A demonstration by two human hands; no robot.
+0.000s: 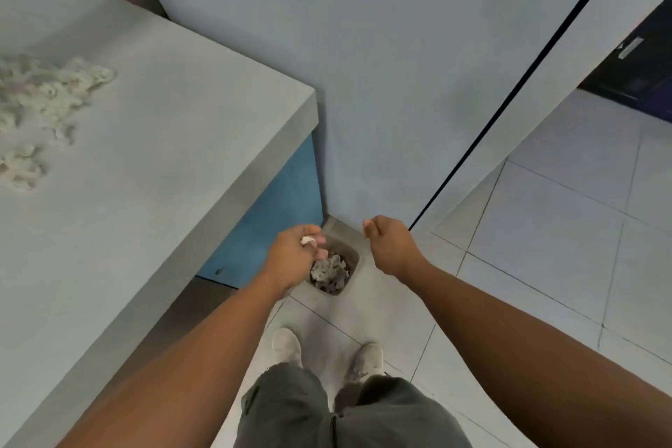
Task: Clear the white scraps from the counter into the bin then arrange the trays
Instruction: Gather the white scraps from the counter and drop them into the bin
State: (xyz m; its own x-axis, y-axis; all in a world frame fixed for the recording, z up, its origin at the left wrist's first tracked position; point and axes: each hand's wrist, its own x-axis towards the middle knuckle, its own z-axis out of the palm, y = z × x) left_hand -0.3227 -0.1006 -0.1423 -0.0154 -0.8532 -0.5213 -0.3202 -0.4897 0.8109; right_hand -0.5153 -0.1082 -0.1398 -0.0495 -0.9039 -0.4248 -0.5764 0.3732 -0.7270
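Note:
A pile of white scraps [43, 98] lies at the left edge of the grey counter [174, 156]. On the floor in the corner stands a small grey bin [349, 258] with white scraps [329, 271] heaped inside. My left hand [294, 258] hangs right over the bin's left side, fingers curled, with a single white scrap [307, 240] at its fingertips. My right hand [389, 247] hovers to the right of the bin, fingers curled in, nothing visible in it. No trays are in view.
The counter's blue side panel [276, 222] stands just left of the bin. A grey wall [381, 84] rises behind it. White floor tiles [545, 247] stretch to the right. My shoes [327, 356] stand just short of the bin.

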